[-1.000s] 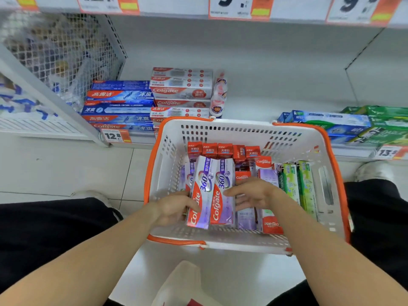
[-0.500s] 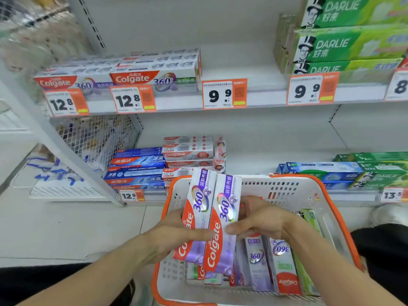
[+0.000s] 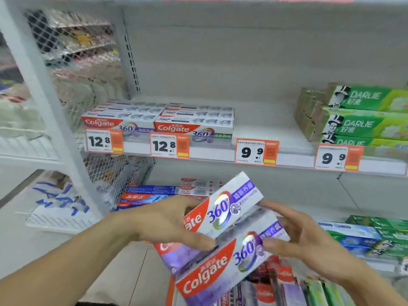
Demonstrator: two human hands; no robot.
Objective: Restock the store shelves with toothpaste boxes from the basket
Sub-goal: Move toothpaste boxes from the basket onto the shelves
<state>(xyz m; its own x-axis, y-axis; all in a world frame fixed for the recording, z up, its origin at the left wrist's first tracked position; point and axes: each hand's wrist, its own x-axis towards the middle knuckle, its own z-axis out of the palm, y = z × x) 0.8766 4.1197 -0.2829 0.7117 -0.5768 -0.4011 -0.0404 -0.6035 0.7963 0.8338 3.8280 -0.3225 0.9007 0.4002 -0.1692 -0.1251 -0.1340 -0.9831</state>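
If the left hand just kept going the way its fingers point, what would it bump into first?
The left hand points rightward and already grips the upper Colgate 360 box. Going on, it would likely meet the right hand, which holds the boxes' other ends, then the lower shelf's blue-green boxes. Depth is unclear.

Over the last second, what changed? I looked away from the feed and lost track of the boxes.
Both hands lifted the two Colgate 360 boxes out of the basket and tilted them toward the shelf row of Colgate boxes. The left hand still grips their left end; the right hand has shifted to their right end. The shelved stock and price tags are unchanged.
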